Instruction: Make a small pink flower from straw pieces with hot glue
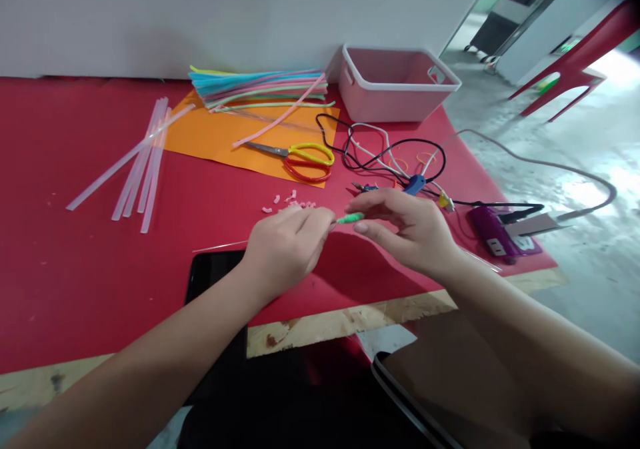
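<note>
My left hand is closed, its thumb and fingertips pinching one end of a small green coiled piece that looks like wound pipe cleaner. Around the coil's free end, the thumb and fingers of my right hand are spread, with a gap between them. Small pink cut bits lie just beyond my left hand. Past those are scissors with yellow and red handles. A blue-handled tool lies behind my right hand, which partly hides it.
Colored pipe cleaners lie on orange paper. Translucent glue sticks are at left, a pink basket at back right. Tangled cables reach a purple power strip by the table edge. A dark tablet sits below my left hand.
</note>
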Demonstrator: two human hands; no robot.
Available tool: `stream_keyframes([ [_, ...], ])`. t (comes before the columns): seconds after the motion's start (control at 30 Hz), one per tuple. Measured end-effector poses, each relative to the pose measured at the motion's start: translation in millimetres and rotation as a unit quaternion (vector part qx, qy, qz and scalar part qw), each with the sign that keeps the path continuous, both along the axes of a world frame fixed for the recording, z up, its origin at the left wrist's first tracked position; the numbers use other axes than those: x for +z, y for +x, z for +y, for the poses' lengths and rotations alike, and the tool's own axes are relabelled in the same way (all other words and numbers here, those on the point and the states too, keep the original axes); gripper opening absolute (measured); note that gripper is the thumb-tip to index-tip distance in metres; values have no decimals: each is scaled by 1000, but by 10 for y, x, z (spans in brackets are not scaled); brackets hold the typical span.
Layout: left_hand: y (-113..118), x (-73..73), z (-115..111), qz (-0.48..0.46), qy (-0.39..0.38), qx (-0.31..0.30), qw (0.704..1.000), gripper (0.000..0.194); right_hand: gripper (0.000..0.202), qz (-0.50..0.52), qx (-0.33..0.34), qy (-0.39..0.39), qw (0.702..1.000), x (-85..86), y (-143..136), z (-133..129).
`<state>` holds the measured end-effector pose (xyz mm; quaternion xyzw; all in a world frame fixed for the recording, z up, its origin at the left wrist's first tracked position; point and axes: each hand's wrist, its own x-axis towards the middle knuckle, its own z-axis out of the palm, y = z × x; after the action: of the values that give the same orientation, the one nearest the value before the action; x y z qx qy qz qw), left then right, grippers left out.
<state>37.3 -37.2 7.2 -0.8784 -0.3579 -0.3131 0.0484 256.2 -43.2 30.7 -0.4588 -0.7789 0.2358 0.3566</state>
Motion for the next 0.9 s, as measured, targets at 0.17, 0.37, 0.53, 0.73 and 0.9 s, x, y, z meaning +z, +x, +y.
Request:
stream_keyframes([
  [0.17, 88, 453, 41, -57, -56, 25, 996, 11, 21, -65, -102, 0, 993, 5, 406, 289],
  [0.37, 146, 1067, 94, -398, -446, -71, 798, 11, 42, -275, -80, 68, 956, -140, 1024, 602],
  [0.53, 103, 733, 138, -439, -641, -40, 628, 6, 60, -326, -28, 33, 944, -223, 1129, 612],
  [0.73, -31, 446, 234, -479, -698, -17, 532, 9, 44, -355, -13, 20, 934, -275, 992, 612],
  [0.9, -190, 356, 258, -494, -715, -28, 493, 34, 44, -361, -5, 18, 932, -186, 885, 533],
])
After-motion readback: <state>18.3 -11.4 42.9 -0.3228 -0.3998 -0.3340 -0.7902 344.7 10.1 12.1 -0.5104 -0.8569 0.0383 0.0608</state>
